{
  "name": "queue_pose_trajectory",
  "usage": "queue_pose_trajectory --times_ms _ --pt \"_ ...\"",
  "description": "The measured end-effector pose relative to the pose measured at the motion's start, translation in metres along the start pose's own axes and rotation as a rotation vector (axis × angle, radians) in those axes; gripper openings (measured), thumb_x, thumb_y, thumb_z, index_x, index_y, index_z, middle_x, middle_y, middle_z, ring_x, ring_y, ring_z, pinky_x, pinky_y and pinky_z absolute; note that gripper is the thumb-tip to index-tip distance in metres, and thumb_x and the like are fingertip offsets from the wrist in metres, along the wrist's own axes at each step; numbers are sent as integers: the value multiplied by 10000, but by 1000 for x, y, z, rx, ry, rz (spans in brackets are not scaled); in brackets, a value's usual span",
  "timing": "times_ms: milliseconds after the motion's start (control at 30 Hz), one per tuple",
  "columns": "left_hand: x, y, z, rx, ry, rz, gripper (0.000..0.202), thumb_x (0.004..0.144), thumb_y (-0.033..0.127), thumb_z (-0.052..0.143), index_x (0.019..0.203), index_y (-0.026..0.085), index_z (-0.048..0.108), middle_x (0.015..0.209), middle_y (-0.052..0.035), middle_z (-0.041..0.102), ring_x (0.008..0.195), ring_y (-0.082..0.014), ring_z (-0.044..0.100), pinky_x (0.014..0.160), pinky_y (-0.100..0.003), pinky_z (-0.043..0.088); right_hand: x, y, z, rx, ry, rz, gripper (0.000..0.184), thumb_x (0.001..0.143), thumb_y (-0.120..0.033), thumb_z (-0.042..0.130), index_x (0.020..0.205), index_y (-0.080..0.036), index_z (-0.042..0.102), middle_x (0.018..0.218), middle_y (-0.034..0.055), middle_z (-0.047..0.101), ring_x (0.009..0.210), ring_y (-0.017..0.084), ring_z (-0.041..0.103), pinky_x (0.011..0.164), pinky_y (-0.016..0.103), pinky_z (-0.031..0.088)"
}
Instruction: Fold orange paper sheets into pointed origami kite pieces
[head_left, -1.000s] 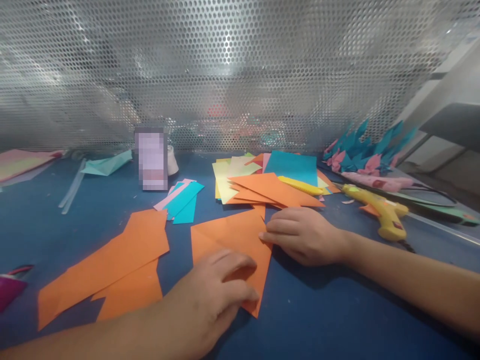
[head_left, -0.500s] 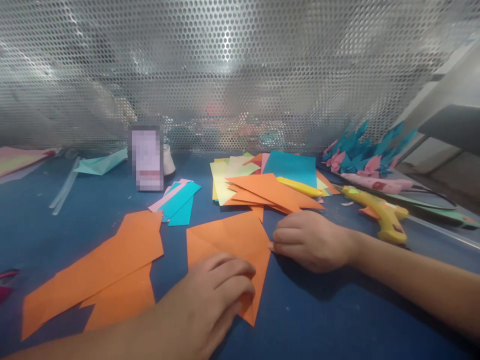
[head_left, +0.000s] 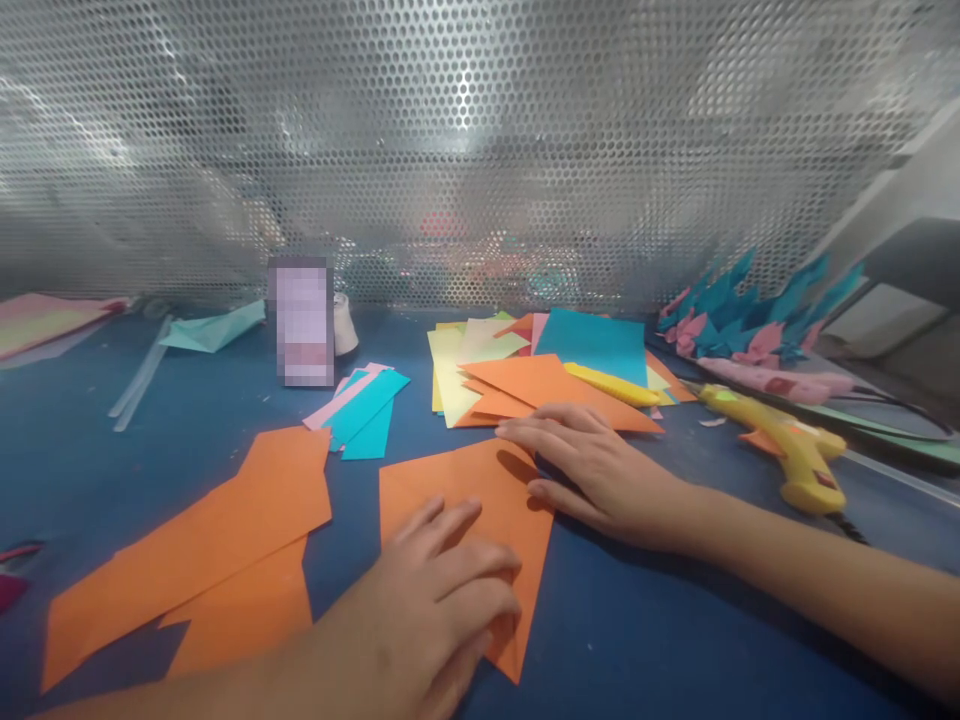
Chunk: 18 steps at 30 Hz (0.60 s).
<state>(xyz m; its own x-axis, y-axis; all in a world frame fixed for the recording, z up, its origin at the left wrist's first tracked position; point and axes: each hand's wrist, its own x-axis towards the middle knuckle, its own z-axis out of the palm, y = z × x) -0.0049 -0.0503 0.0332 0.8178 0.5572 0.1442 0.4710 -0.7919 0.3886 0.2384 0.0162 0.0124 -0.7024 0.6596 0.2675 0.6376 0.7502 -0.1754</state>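
Left hand flat on the near part of an orange paper sheet lying on the blue desk, fingers spread. Right hand pressed open on the sheet's far right edge. Folded orange pieces to the left, a mixed coloured paper stack behind, a yellow glue gun to the right.

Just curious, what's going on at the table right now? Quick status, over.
Left hand flat on the orange folded paper. Right hand open, pressing its far edge. Loose orange sheets left, yellow glue gun right, both apart from the hands.
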Motion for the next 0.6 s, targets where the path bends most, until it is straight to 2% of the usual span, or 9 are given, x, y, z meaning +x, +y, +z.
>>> queue_pose_trajectory --times_ms 133,200,267,400,467,600 --pt "2 -2 2 -2 -36 -7 260 879 89 439 1040 221 594 1175 -4 631 1251 -266 464 1041 -458 383 -2 -1 0 72 13 45 385 903 -333 513 1256 -186 464 1178 116 581 1132 269 474 935 464 418" --pt "2 -4 4 -9 -18 18 234 902 118 427 1017 224 601 1146 0 643 1218 -253 492 1034 -446 389 -3 -1 1 149 54 68 399 880 -326 545 1244 -201 443 1187 116 563 1114 261 496 923 459 436" --pt "3 -5 4 -13 34 54 229 917 141 408 986 226 610 1112 2 656 1173 -239 522 1020 -432 401 -3 -3 3 288 119 125 402 867 -287 552 1238 -222 412 1147 99 566 1017 223 555 866 415 485" --pt "5 -4 2 21 5 24 225 913 151 429 1008 236 614 1138 2 640 1164 -225 518 1022 -404 405 0 -8 8 664 258 296 429 835 -245 568 1217 -227 373 940 37 574 723 135 598 650 277 547" --pt "4 -4 1 29 -14 15 213 891 158 457 980 255 625 1168 -8 615 1157 -225 521 1000 -387 426 2 -10 9 742 280 363 412 814 -263 597 1183 -209 421 877 26 581 682 130 605 621 262 551" --pt "0 -4 5 109 47 -88 280 816 179 521 1068 264 610 1270 -58 544 1241 -330 445 1003 -516 404 4 -14 8 733 289 404 295 806 -277 613 1082 -193 553 859 39 635 741 154 650 669 280 572"
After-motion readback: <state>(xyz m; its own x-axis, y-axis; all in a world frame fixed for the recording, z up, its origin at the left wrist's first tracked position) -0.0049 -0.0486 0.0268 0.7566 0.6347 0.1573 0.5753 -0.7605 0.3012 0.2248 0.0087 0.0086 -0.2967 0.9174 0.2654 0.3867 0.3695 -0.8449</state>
